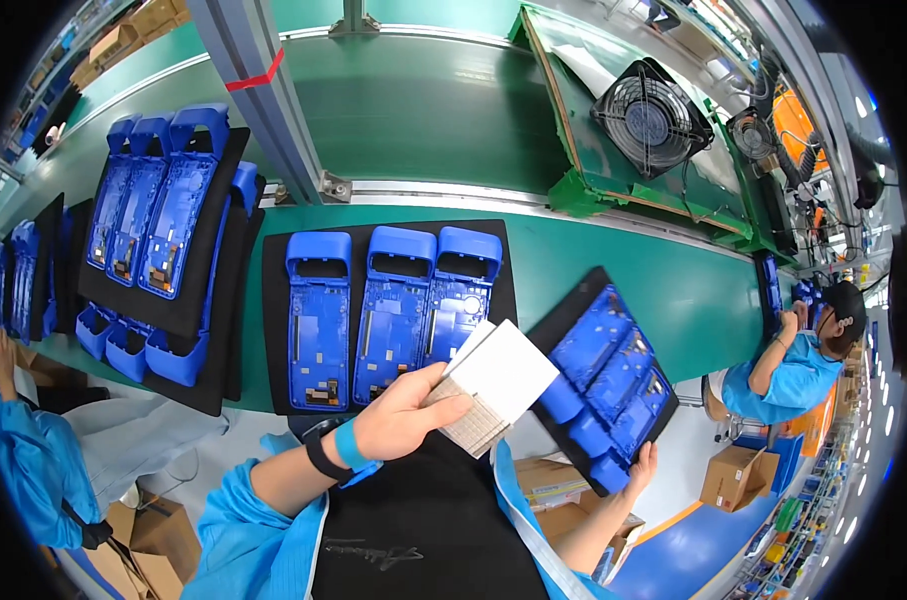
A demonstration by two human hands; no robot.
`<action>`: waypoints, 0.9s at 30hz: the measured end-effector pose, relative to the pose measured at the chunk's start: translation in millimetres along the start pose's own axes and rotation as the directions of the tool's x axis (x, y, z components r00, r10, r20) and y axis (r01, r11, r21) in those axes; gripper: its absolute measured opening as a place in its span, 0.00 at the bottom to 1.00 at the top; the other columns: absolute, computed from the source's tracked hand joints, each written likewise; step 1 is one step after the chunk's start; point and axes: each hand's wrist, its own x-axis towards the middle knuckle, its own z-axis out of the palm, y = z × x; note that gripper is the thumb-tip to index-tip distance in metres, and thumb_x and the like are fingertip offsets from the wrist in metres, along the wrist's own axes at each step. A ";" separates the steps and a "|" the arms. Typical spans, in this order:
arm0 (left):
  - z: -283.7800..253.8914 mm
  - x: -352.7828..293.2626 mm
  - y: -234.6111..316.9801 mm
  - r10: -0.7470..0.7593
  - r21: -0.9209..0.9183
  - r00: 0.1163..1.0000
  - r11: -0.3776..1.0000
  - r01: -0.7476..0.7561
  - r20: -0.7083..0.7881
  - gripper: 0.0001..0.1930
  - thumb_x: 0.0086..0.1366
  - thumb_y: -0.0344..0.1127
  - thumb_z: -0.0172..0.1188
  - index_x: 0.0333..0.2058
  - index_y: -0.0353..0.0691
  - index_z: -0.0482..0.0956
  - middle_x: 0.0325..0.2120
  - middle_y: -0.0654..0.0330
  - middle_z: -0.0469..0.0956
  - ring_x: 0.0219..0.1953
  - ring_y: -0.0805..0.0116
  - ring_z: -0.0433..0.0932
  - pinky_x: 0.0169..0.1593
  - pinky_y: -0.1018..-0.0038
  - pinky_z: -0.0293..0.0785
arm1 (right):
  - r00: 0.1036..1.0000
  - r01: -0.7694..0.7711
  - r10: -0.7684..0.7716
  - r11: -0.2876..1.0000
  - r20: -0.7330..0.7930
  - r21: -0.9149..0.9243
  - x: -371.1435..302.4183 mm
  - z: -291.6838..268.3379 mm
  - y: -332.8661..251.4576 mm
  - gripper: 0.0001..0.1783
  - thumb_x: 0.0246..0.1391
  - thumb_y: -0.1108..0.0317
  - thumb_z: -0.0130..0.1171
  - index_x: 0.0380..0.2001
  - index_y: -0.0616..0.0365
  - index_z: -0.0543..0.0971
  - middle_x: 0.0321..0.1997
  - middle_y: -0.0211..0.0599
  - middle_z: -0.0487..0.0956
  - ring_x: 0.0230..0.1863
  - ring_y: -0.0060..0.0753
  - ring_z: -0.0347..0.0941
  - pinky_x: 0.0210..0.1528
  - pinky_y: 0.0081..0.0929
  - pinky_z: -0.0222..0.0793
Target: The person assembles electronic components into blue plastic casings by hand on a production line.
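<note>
My left hand (403, 412), wearing a black band and a blue strap at the wrist, pinches a small stack of white sheets (508, 368). Small beige squares in rows cover the lower part of that stack. It overlaps the rightmost of three blue plastic housings (319, 330) lying on a black foam board (276, 300) before me. Off to the right, my right hand (641, 470) grips the lower edge of another black foam board (595, 285), held tilted, with several blue housings (613, 370) on it. Its fingers are partly hidden beneath the board.
Stacked foam boards with blue housings (153, 210) stand at the left. A metal post (248, 85) rises behind the green bench (548, 260); a black fan (653, 118) sits at the back right. Co-workers (798, 365) are at both sides. Cardboard boxes (738, 478) stand on the floor.
</note>
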 end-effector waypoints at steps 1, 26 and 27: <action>-0.8 -3.0 0.5 -0.004 0.001 1.000 1.000 0.004 0.001 0.20 0.72 0.34 0.56 0.58 0.30 0.69 0.49 0.59 0.78 0.50 0.74 0.76 0.56 0.73 0.72 | 0.999 0.033 -0.032 0.998 -0.006 0.058 8.0 -23.5 14.3 0.13 0.68 0.63 0.52 0.48 0.61 0.71 0.43 0.41 0.80 0.41 0.35 0.79 0.44 0.36 0.77; -31.8 -38.9 12.0 0.338 0.411 0.876 0.893 -0.183 -0.345 0.18 0.65 0.28 0.60 0.52 0.31 0.69 0.41 0.48 0.83 0.46 0.60 0.83 0.50 0.70 0.76 | 0.107 0.915 -0.442 0.394 0.891 0.086 -85.8 346.3 -116.8 0.13 0.41 0.82 0.64 0.35 0.62 0.80 0.32 0.42 0.77 0.33 0.40 0.74 0.32 0.28 0.68; -31.3 -41.2 14.5 0.342 0.438 0.872 0.883 -0.170 -0.350 0.18 0.64 0.28 0.60 0.52 0.31 0.70 0.39 0.48 0.83 0.45 0.58 0.84 0.47 0.69 0.77 | 0.026 0.878 -0.405 0.446 0.914 0.173 -101.1 360.0 -113.3 0.15 0.39 0.83 0.66 0.34 0.62 0.80 0.31 0.42 0.77 0.32 0.40 0.73 0.32 0.29 0.68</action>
